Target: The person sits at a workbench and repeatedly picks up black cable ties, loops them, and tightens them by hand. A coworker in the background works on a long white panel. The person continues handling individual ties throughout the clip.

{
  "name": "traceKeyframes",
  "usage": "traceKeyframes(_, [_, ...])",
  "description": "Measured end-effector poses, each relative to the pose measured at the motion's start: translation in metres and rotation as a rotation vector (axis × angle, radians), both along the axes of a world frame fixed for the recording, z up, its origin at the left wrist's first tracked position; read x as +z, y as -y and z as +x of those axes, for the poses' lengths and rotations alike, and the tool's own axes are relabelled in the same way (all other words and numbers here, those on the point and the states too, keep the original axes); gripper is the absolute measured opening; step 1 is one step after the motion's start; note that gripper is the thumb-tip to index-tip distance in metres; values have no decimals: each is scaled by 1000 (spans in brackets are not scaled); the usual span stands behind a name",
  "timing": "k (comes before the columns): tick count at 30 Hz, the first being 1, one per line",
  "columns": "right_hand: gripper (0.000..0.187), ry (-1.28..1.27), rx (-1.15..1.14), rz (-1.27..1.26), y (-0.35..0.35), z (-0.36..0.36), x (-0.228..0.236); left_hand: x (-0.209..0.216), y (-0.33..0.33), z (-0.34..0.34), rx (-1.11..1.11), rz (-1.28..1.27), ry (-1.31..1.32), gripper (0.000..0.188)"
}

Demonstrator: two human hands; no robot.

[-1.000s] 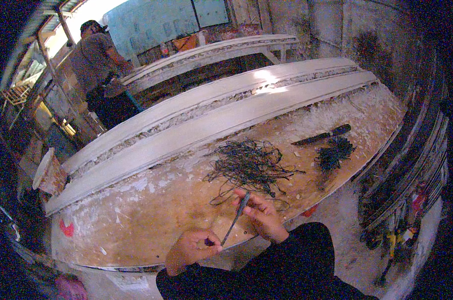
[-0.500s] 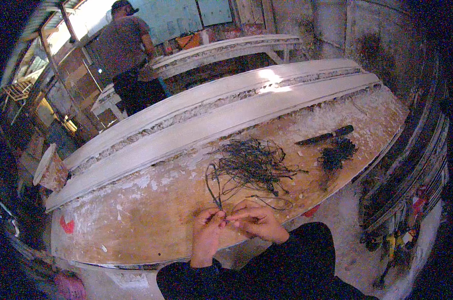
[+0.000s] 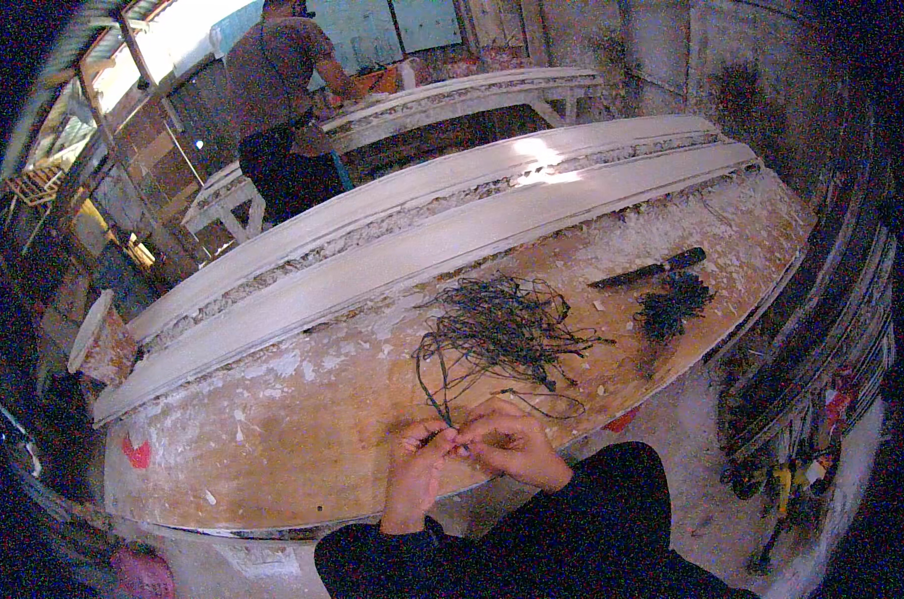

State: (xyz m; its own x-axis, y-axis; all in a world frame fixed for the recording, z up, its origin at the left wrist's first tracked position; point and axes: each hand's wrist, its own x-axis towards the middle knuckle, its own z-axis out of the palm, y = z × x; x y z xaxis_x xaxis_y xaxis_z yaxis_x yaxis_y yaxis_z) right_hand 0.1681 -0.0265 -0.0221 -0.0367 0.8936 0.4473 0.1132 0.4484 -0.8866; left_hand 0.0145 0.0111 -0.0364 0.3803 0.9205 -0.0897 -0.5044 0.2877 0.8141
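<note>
My left hand [image 3: 418,464] and my right hand [image 3: 512,445] meet over the near edge of a wooden board [image 3: 272,439]. Both are closed, thumbs and fingers pinching a thin dark cord [image 3: 435,397] where the fingertips come together. From the pinch the cord runs up in a loop to a loose tangle of dark cord [image 3: 502,324] lying on the board. Right of the tangle are a smaller bunch of dark cord [image 3: 675,304] and a dark-handled knife [image 3: 652,270]. The cord's end is hidden by my fingers.
Two long whitish panels [image 3: 452,222] lie along the board's far side. Beyond them a person [image 3: 277,90] stands at a whitish bench [image 3: 452,97]. A yellow tool [image 3: 786,489] lies on the floor at right, and a pink object [image 3: 141,574] at lower left.
My hands stay pinched together and shift slightly, the fingers moving on the cord. The cord loop moves a little right. The person behind turns and reaches an arm over the bench.
</note>
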Motion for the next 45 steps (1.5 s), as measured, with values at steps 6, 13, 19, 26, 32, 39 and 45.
traceKeyframes(6, [15, 35, -22, 70, -2, 1, -5, -5, -5, 1, -32, 5, -31, 10])
traceKeyframes(13, [12, 47, 4, 13, -3, 0, -5, 7, 2, 4, 70, -70, -33, 8])
traceKeyframes(19, [13, 53, -14, -22, -2, -4, -1, 6, -3, 1, 36, 2, -176, 6])
traceKeyframes(26, [15, 142, -44, -1, 0, -5, 4, 2, -4, 2, 74, 52, -68, 5])
traceKeyframes(32, [13, 116, -15, -35, -2, -5, 2, 5, -3, 0, 94, 92, -87, 4])
traceKeyframes(39, [10, 83, 38, -28, -3, -1, -5, 2, 1, 2, 47, 100, 112, 7])
traceKeyframes(45, [8, -85, 100, -163, -4, -1, -10, 1, 0, 0, 3, 118, 111, 10])
